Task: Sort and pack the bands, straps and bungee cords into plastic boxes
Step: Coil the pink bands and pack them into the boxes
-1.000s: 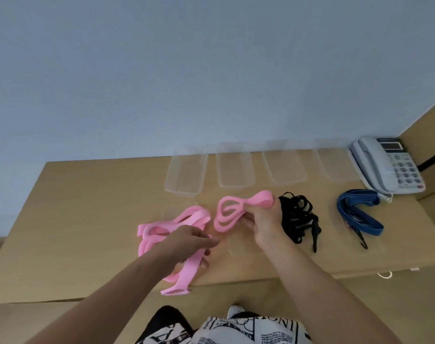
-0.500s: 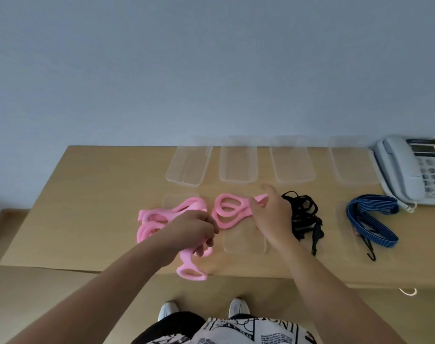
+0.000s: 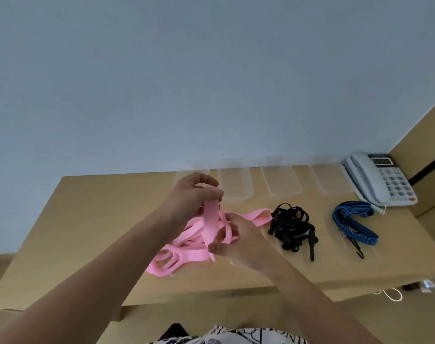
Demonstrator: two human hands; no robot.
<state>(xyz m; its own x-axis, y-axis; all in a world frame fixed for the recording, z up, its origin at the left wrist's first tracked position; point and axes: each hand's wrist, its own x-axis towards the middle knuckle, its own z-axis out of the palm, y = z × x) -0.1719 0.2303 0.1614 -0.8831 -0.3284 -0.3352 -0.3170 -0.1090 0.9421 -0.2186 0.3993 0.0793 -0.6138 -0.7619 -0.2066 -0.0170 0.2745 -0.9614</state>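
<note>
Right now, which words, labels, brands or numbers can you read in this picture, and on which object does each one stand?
None can be read for certain.
Desk telephone: the keypad buttons carry marks, too small and blurred to read; its display shows no legible digits.
Printed garment at the bottom edge: black lettering-like print, cut off and blurred, not readable.
Pink bands, black straps, blue bungee cord, clear plastic boxes: no text visible.

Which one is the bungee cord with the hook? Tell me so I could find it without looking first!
Find the grey telephone at the table's far right corner. Just in front of it lies the blue bungee cord, folded into a curve with a dark hook at its near end. It is the only blue, striped one; the black straps to its left are a tangled heap.
</note>
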